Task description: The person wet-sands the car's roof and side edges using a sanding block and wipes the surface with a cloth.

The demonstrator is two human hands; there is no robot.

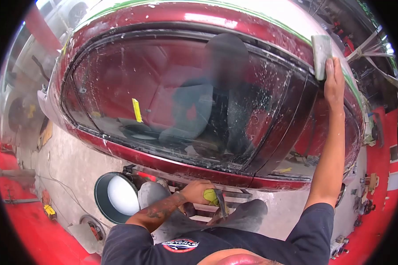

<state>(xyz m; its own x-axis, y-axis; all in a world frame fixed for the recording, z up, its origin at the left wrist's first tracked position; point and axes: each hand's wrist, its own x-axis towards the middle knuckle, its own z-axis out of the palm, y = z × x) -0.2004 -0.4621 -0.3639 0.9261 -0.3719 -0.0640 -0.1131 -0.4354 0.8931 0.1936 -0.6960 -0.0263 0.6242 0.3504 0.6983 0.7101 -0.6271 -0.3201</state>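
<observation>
My right hand is stretched out to the upper right. Its fingers grip a pale grey-green sanding block, which lies against the roof edge of a dark red car above the door pillar. Low in front of my body, my left hand is closed round a crumpled yellow-green sponge or cloth. A curved grey strip shows beside it; whether I hold that too is unclear. White specks and smears mark the side window.
Near my left knee stands a dark green bucket holding whitish liquid. Green tape borders the white covering on the roof. A yellow strip sticks to the window. Slatted rungs lie between my legs. A cable crosses the floor.
</observation>
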